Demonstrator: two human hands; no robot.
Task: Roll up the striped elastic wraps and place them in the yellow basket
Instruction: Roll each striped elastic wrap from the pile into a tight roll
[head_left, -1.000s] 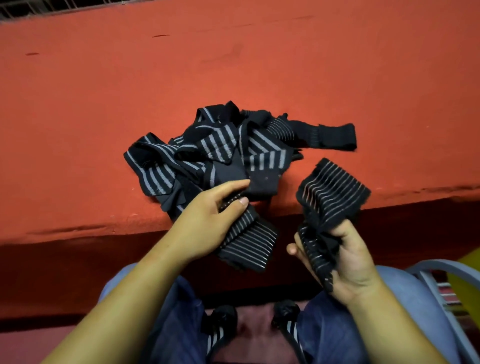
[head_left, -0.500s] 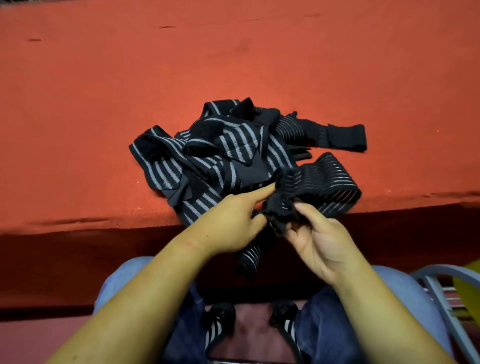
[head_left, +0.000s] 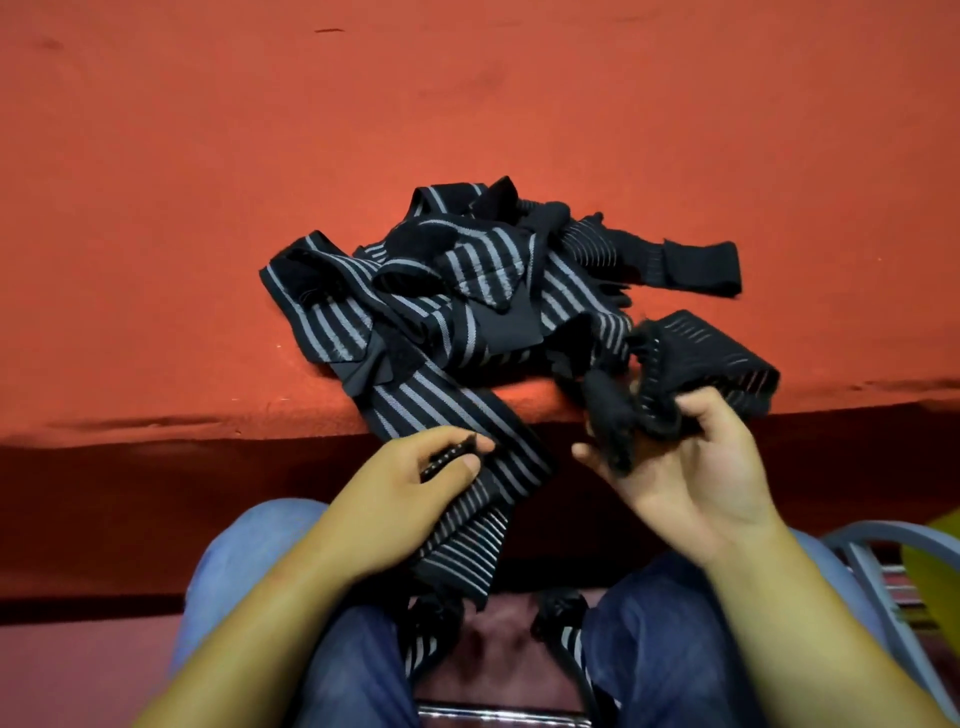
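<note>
Your left hand (head_left: 415, 483) is pinching the edge of a striped wrap (head_left: 483, 431) between thumb and forefinger, where it is hanging off the red table (head_left: 208, 156) toward your lap. Your right hand (head_left: 691, 467) is curling its fingers round a bunched wrap (head_left: 717, 364) beside the tangled pile (head_left: 467, 291) on the table. The yellow basket (head_left: 935, 571) is peeking in at far right.

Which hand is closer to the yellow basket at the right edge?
Right. The right hand, gripping a bunched wrap, is left of the yellow basket; the left hand, pinching a hanging striped wrap, is farther left, beyond the right hand.
</note>
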